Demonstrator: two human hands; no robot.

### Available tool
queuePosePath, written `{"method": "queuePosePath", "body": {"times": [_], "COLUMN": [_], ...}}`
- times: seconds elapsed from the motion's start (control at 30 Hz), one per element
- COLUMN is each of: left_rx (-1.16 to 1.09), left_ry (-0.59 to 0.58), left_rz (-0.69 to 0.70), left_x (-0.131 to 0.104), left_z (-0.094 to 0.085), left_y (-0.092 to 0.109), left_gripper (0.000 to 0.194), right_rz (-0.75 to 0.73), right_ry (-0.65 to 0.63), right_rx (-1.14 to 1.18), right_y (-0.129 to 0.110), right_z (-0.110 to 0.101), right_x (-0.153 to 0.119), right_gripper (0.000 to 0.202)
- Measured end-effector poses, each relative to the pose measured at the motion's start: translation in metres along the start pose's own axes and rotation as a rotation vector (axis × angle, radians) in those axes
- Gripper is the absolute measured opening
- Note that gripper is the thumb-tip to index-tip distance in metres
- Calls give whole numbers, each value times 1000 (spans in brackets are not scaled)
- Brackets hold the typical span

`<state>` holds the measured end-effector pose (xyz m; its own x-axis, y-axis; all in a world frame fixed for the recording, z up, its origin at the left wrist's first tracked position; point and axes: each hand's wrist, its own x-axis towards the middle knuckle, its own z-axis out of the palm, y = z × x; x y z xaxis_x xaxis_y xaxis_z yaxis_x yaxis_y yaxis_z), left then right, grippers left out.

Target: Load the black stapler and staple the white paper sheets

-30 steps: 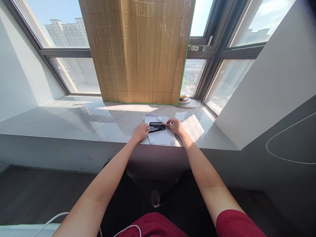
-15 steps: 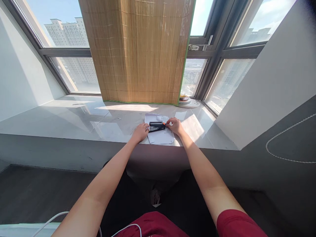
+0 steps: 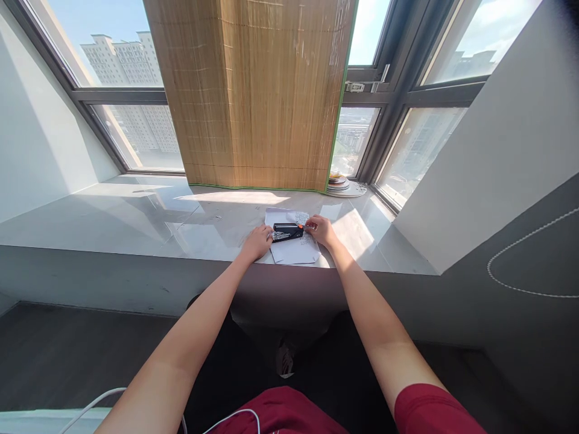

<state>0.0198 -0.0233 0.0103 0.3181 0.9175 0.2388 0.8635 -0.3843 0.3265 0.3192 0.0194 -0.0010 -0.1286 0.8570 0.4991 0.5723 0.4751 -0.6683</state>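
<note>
A black stapler (image 3: 288, 232) with a small orange part at its right end lies across white papers (image 3: 295, 258) on the windowsill. My left hand (image 3: 258, 242) is closed around the stapler's left end. At the other end, the fingers of my right hand (image 3: 319, 229) pinch together by the orange part; the fingertips are too small to make out fully. Some printing shows on the sheets behind and below the stapler.
The pale tiled windowsill (image 3: 212, 235) drops off at its front edge. A bamboo blind (image 3: 266, 96) hangs down to the sill at the back. Stacked plates (image 3: 346, 188) stand in the far right corner. At right hangs a beaded cord (image 3: 491, 265).
My right hand has shifted very slightly at the stapler's right end. The left hand, the stapler and the papers stay where they were.
</note>
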Motion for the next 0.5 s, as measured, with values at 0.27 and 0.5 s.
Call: {"method": "queuePosePath", "body": {"times": [0.27, 0.5], "left_rx": [4, -3], "left_ry": [-14, -14], "left_rz": [1, 2], "left_x": [0, 1], "left_z": [-1, 1], "left_y": [0, -3], "left_gripper": [34, 36], "right_rz": [55, 131], "right_ry": [-8, 25], "right_rx": [11, -44], "right_y": [-1, 3], "right_z": [-1, -1], "right_x": [0, -1], "right_gripper": [9, 12]}}
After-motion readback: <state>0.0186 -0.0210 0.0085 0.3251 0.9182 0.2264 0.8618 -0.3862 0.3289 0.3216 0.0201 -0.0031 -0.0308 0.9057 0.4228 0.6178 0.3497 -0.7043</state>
